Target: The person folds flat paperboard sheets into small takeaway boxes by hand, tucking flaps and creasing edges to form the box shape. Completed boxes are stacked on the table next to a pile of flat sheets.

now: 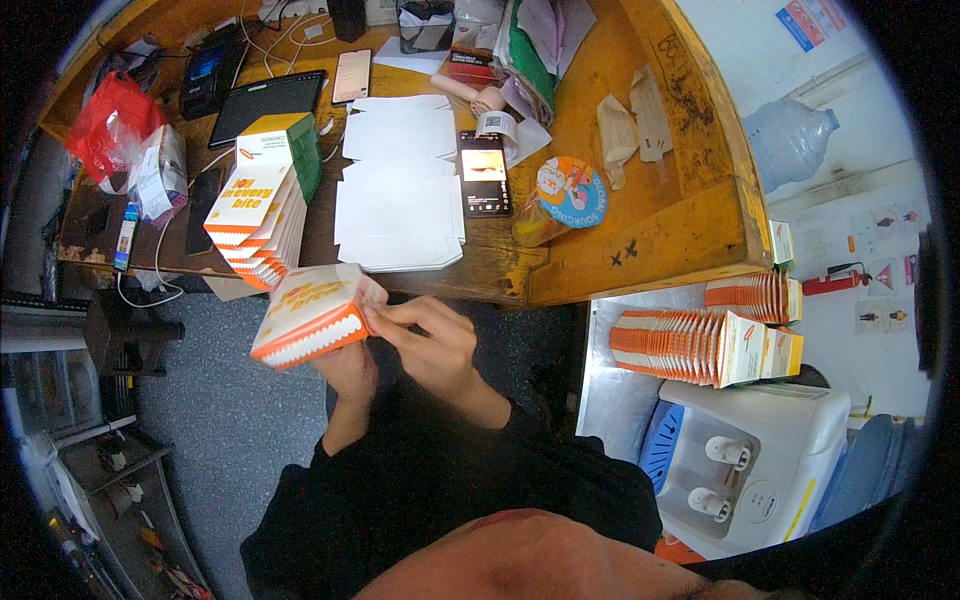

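The orange and white box (312,315) has its lettered face up and its scalloped band toward the person; its apparent long axis slants from lower left to upper right, with the right end toward the right hand (430,338). It is directly left of that hand, whose thumb and forefinger pinch its right end. The left hand (350,372) is beneath it, touching from below; its fingers are mostly hidden, so I cannot tell how they close. Just beyond the 2 hands, on the surface (497,262), are a stack of boxes (258,205), ahead-left, and flat white sheets (400,210), straight ahead.
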Tool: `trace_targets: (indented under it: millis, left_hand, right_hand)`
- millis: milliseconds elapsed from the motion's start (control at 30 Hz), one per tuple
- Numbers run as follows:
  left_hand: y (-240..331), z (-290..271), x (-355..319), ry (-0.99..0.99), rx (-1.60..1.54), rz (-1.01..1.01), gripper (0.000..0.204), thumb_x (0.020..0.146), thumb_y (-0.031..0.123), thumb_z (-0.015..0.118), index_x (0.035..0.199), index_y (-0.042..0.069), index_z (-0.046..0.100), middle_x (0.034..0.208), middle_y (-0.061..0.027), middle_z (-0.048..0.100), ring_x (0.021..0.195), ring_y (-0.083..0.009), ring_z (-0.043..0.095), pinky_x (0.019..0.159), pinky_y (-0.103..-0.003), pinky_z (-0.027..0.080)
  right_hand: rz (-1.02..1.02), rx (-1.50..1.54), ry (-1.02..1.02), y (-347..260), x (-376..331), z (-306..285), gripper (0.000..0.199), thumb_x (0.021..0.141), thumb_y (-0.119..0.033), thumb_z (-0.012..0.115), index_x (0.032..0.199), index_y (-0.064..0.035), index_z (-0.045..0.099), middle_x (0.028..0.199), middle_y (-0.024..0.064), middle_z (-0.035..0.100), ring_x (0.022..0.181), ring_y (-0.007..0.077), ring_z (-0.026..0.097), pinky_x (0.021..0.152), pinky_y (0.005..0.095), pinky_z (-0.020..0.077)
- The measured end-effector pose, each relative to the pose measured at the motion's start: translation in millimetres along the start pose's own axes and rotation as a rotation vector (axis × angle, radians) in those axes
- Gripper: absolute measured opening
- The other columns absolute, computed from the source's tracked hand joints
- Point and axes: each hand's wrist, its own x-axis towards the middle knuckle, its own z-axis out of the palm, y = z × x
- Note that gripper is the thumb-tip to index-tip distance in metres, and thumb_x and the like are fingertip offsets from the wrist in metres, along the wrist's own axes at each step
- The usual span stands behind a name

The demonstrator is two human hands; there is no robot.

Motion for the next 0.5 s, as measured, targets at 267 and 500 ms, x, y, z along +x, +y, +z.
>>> trace_targets:
  millis: [267,500]
  left_hand:
    - [6,-17,2,0.089,-0.017,0.135,0.035,0.086,0.001,0.069,0.117,-0.006,0.056,0.114,-0.0134,0.063,0.101,-0.0201,0.062,0.093,-0.036,0.049]
    - [12,-15,-4,-0.004,-0.136,0.049,0.028,0.088,0.003,0.066,0.112,-0.008,0.058,0.106,-0.0134,0.066,0.095,-0.0179,0.064,0.086,-0.032,0.051]
  right_hand:
    - [0.631,-0.466,0.086,125,10,-4,0.063,0.097,-0.029,0.056,0.146,0.0012,0.03,0.134,0.0271,0.048,0.127,0.0383,0.041,0.103,0.0526,0.0295]
    - [0.748,-0.477,-0.024,164,47,0,0.068,0.099,-0.033,0.052,0.149,0.0004,0.021,0.141,0.0253,0.044,0.133,0.04,0.037,0.108,0.0569,0.0227]
